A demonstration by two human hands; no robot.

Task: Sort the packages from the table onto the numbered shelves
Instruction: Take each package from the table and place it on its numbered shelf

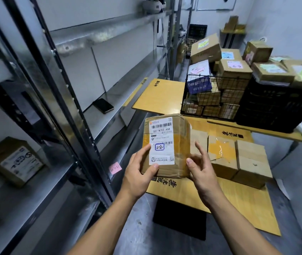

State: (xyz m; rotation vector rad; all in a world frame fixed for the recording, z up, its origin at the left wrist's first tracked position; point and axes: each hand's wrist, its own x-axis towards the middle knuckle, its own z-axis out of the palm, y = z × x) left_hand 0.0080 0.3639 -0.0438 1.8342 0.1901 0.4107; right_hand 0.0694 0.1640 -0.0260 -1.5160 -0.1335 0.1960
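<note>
I hold a taped cardboard package (pixel 181 144) up in front of me, its white shipping label facing me with "2-2" handwritten in a blue box. My left hand (pixel 139 173) grips its lower left corner, thumb on the label. My right hand (pixel 200 166) holds the lower right edge with the thumb on the front and the fingers spread behind. Metal shelves (pixel 94 34) run along the left. Two more brown boxes (pixel 238 161) sit on the flattened-cardboard-covered table (pixel 238 205) just right of my hands.
A wire basket (pixel 198 96) and a black crate (pixel 271 107) piled with labelled boxes stand at the back right. A phone (pixel 103 105) lies on a middle shelf. One box (pixel 15 161) sits on the near left shelf. A pink note (pixel 115 168) is stuck on a shelf edge.
</note>
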